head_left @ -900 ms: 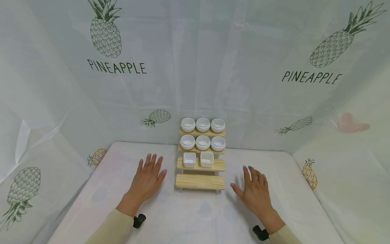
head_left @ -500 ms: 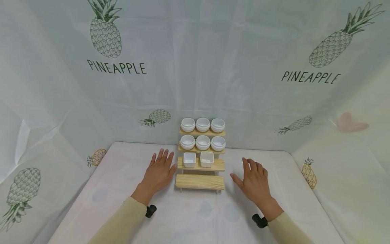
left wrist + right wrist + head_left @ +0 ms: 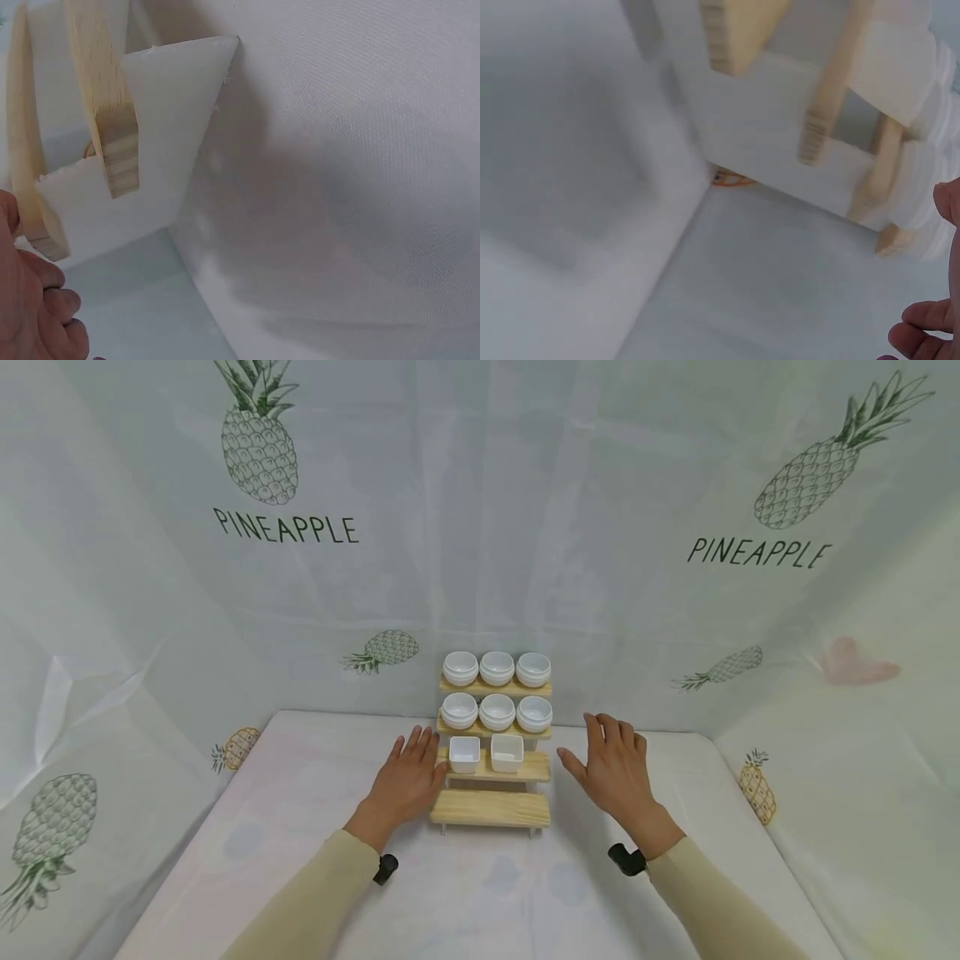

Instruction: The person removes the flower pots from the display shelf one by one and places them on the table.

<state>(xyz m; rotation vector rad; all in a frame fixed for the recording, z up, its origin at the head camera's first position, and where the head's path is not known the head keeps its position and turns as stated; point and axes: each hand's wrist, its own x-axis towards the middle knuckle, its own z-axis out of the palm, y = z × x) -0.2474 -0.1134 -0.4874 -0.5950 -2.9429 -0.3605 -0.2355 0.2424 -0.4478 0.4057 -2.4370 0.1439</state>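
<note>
A stepped display stand with wooden planks (image 3: 491,808) and white side panels (image 3: 180,97) stands at the back middle of the table. Its upper two planks each carry a row of three round white bowls (image 3: 497,712). On the plank below sit two square white bowls (image 3: 507,753). My left hand (image 3: 405,783) is at the stand's left side, fingers extended, thumb beside the left square bowl. In the left wrist view, its thumb overlaps a plank end. My right hand (image 3: 617,770) hovers right of the stand, fingers loosely bent, thumb pointing towards it, holding nothing.
A pale cloth covers the table (image 3: 502,902). Behind and beside it hangs a white curtain (image 3: 645,468) printed with pineapples. Each wrist wears a small black camera mount, such as the right one (image 3: 627,859).
My left hand has moved right and slightly forward, up to the stand's left side. The right hand has risen forward beside the stand. Bowls and stand have stayed put.
</note>
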